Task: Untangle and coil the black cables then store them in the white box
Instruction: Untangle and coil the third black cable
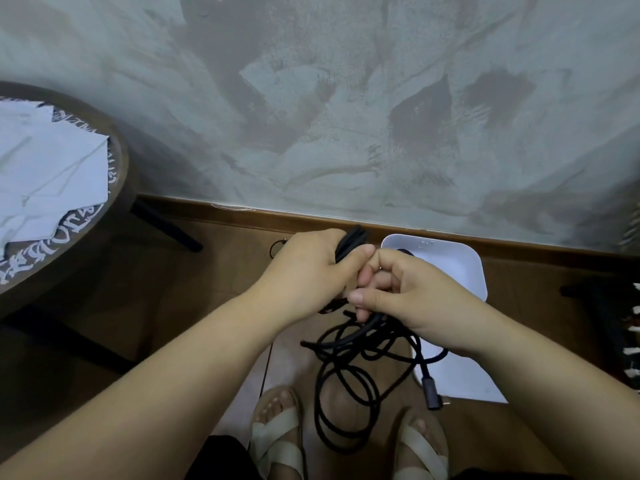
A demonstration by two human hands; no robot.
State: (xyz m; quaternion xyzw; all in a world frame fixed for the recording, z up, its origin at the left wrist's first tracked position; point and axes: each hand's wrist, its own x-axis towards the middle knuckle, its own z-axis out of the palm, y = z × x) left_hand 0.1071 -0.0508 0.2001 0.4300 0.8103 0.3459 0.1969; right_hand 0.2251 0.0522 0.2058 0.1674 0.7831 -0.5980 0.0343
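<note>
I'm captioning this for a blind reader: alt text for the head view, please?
The left hand grips a gathered bundle of black cables while the right hand pinches a strand; tangled loops hang down over sandalled feet. A white box sits on the wooden floor by the wall, just beyond the hands.

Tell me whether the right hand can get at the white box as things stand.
Probably yes. The white box sits open-topped on the floor just past the right hand, with nothing between them. That hand does grip the black cables, so it would carry them along.
</note>
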